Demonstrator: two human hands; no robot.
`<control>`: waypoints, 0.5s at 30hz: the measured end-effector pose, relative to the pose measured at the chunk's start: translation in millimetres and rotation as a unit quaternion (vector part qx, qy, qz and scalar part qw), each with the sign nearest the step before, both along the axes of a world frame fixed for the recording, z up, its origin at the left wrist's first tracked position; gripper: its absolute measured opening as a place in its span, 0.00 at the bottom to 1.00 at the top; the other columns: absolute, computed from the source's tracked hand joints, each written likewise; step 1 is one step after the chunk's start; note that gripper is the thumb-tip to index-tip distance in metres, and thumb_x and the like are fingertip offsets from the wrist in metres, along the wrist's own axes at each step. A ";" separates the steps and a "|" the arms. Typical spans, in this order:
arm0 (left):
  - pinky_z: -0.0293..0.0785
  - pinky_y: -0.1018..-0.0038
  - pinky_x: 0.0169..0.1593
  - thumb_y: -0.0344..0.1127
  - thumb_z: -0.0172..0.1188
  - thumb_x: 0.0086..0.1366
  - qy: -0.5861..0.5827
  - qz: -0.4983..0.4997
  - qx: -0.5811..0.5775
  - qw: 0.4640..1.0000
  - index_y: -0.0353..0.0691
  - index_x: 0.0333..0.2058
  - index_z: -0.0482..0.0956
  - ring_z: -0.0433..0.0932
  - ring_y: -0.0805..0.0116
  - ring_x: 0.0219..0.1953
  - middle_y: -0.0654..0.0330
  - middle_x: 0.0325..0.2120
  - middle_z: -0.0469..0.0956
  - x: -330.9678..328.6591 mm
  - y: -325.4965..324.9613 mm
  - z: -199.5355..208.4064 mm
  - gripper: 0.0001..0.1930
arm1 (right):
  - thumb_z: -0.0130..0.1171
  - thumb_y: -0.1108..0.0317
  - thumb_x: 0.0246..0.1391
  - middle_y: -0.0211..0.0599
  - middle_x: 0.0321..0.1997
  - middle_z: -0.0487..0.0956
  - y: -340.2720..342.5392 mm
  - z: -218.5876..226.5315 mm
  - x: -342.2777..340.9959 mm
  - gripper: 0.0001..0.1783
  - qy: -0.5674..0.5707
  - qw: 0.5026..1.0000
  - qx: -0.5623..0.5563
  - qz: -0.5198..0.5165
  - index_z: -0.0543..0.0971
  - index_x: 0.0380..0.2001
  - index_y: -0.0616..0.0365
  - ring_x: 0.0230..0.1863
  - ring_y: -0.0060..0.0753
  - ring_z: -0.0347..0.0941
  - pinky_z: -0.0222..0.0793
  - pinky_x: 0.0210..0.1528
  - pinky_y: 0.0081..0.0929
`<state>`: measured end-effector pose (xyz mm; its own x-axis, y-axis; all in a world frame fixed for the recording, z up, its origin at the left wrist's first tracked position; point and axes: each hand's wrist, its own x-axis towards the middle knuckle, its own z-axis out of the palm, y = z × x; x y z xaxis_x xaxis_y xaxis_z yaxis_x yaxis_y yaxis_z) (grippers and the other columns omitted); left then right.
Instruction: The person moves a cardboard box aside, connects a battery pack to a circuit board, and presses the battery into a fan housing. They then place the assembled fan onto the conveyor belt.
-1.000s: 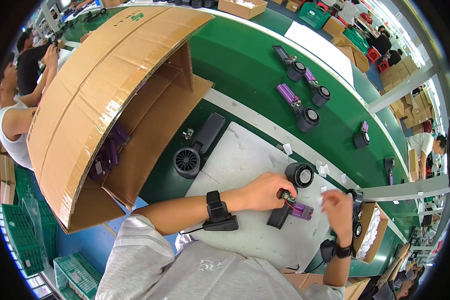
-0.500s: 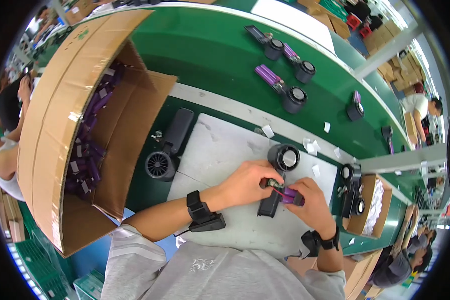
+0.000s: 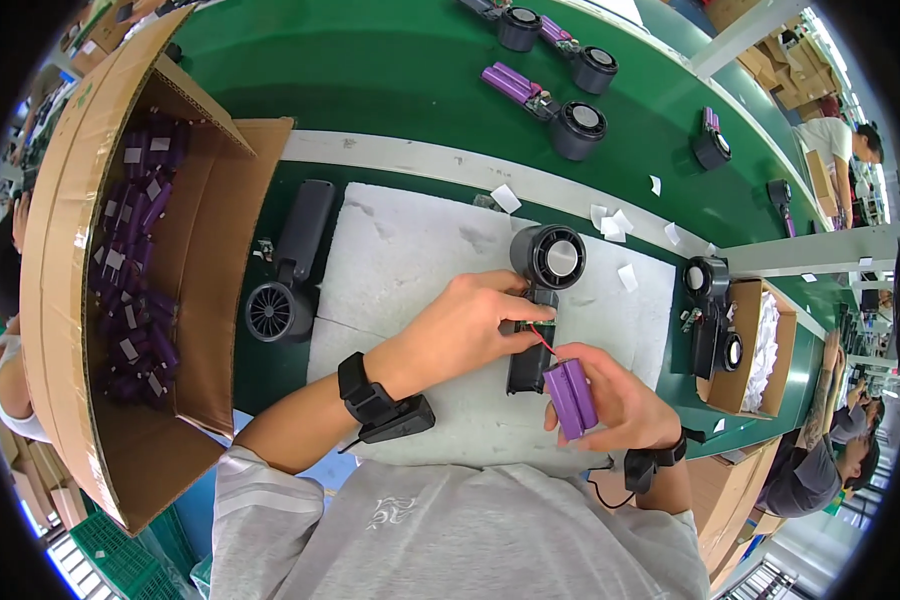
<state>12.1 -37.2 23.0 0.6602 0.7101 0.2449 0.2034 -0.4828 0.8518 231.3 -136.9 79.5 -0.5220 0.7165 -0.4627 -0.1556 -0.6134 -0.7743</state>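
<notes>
In front of me on a pale foam mat (image 3: 420, 240) lies a black handheld fan with a round head (image 3: 528, 262) and an open handle (image 3: 526, 373). My left hand (image 3: 460, 325) pinches a small green circuit board (image 3: 542, 322) at the neck of the fan, just above the handle. My right hand (image 3: 625, 405) holds a purple battery pack (image 3: 572, 398) beside the handle's lower end. A red wire (image 3: 542, 340) runs between the board and the pack. The fingertips of my left hand partly cover the board.
At left, a large cardboard box (image 3: 65, 270) holds many purple battery packs (image 3: 130, 240). Another fan (image 3: 280, 312) lies between box and mat. Fans with batteries (image 3: 576, 130) sit on the green belt (image 3: 370, 75) beyond. Paper scraps (image 3: 610, 222) and a small carton (image 3: 735, 400) are at right.
My right hand has drawn the battery pack toward me and turned it, so its broad side shows. My left hand stays at the board by the fan's neck. The whole view has shifted.
</notes>
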 end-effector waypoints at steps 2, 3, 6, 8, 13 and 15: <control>0.79 0.71 0.36 0.28 0.69 0.47 0.004 0.000 0.012 1.000 0.45 0.39 0.85 0.80 0.59 0.31 0.53 0.35 0.79 -0.5 -0.5 -0.8 0.16 | 0.69 0.80 0.35 0.41 0.55 0.66 -1.7 -1.7 -0.6 0.47 -0.024 1.000 -0.011 0.000 0.61 0.61 0.56 0.50 0.41 0.74 0.74 0.47 0.36; 0.79 0.70 0.36 0.28 0.69 0.47 0.009 0.000 0.027 1.000 0.45 0.39 0.85 0.80 0.58 0.31 0.53 0.34 0.79 -0.7 -0.7 -0.9 0.16 | 0.69 0.80 0.35 0.41 0.55 0.66 -2.1 -4.0 -0.3 0.47 -0.024 1.000 -0.013 0.001 0.61 0.61 0.56 0.50 0.41 0.74 0.74 0.47 0.36; 0.78 0.70 0.35 0.28 0.69 0.48 0.017 -0.003 0.038 0.999 0.44 0.39 0.85 0.80 0.57 0.30 0.52 0.33 0.78 -0.8 -0.8 -0.1 0.16 | 0.73 0.77 0.30 0.39 0.54 0.67 -1.6 -12.5 1.4 0.47 -0.158 0.968 0.197 -0.005 0.65 0.59 0.57 0.51 0.38 0.72 0.71 0.51 0.35; 0.78 0.69 0.35 0.28 0.68 0.48 0.026 -0.011 0.036 0.999 0.43 0.39 0.85 0.79 0.56 0.29 0.52 0.32 0.78 -0.9 -0.7 0.9 0.16 | 0.74 0.76 0.29 0.38 0.54 0.67 1.0 -7.7 0.7 0.47 -0.200 0.950 0.240 0.010 0.66 0.58 0.57 0.50 0.37 0.72 0.70 0.51 0.34; 0.77 0.68 0.33 0.29 0.68 0.50 0.034 -0.016 0.042 0.998 0.42 0.40 0.84 0.79 0.57 0.28 0.53 0.32 0.77 -2.4 -1.3 1.6 0.16 | 0.74 0.75 0.26 0.37 0.52 0.69 0.8 -8.4 -9.3 0.44 -0.272 0.923 0.274 0.004 0.70 0.54 0.59 0.49 0.33 0.70 0.67 0.52 0.31; 0.77 0.68 0.33 0.29 0.67 0.50 0.039 -0.025 0.039 0.998 0.42 0.42 0.83 0.79 0.57 0.28 0.53 0.32 0.77 -3.2 -2.1 1.8 0.17 | 0.74 0.75 0.25 0.36 0.52 0.70 0.3 -12.4 -15.2 0.43 -0.269 0.931 0.246 -0.013 0.71 0.54 0.59 0.50 0.32 0.70 0.67 0.53 0.30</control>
